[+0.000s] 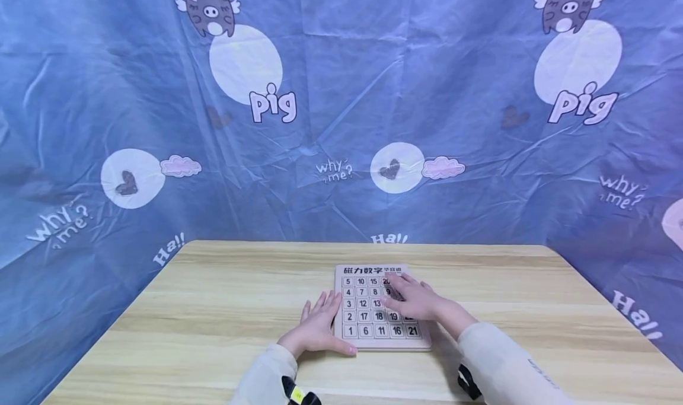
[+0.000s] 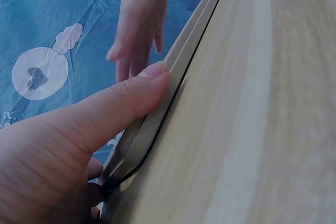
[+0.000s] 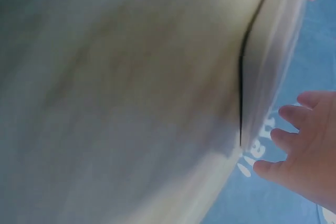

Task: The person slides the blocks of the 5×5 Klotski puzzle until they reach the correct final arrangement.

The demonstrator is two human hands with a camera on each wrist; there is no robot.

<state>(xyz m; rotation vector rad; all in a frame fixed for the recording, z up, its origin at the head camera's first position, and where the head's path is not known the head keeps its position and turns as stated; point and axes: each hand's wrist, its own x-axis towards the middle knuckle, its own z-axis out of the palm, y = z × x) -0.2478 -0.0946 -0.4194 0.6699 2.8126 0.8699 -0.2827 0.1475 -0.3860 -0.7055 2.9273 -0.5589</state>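
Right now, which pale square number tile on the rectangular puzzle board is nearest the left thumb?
Tile 1, the bottom-left corner tile; all others lie farther from the thumb of the left hand.

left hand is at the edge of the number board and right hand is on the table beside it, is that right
Not quite: the head view shows the right hand over the number board, not on the table beside it.

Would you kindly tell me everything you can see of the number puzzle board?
The number puzzle board is pale, thin and plastic-looking, with a dark strip along its bottom edge. Dark characters head a grid of numbered square tiles, partly hidden by the right hand. It lies flat on the wooden table, while the left hand touches its near-left corner.
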